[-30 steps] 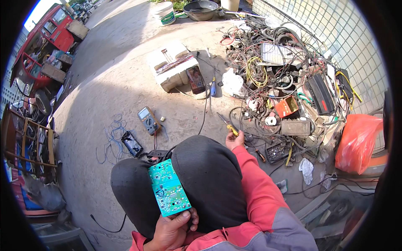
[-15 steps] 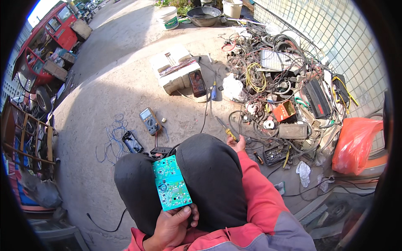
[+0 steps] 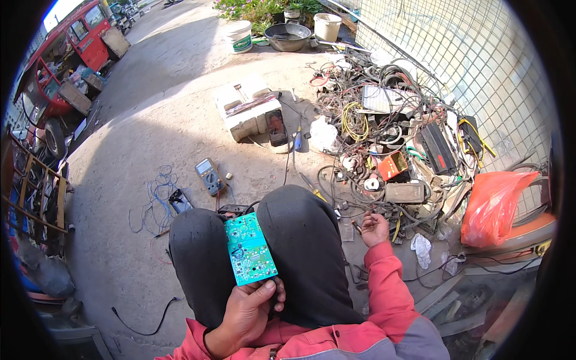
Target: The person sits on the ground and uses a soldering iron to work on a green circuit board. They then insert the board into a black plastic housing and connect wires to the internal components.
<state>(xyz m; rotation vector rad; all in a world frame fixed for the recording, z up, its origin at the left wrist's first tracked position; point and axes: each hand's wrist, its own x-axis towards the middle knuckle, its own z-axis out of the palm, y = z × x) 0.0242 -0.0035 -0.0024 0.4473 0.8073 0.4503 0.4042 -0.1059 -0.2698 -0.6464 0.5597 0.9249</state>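
Note:
My left hand [image 3: 255, 306] grips a green circuit board [image 3: 249, 252] by its lower end, over my dark-trousered knees [image 3: 300, 246]. My right hand [image 3: 375, 227] is out beyond my right knee, palm up, fingers loosely curled and apart, beside a small orange-handled tool [image 3: 358, 228]. A yellow screwdriver [image 3: 318, 194] lies partly hidden behind the knee. In front are a multimeter [image 3: 209, 177] and an opened dark casing [image 3: 180, 201] by thin blue wires. A blue-handled screwdriver [image 3: 298, 140] lies beside a propped phone [image 3: 276, 126].
A heap of tangled cables and electrical parts [image 3: 384, 138] spreads right, with a red plastic bag [image 3: 495, 210] and mesh panel [image 3: 450, 42]. A pale block [image 3: 243, 102] sits ahead. Buckets [image 3: 238, 37] and a basin [image 3: 287, 37] stand behind. A red vehicle [image 3: 91, 43] and junk line the left.
My right hand has let go of the yellow screwdriver and moved right and down. My left hand still holds the board. The view has shifted slightly.

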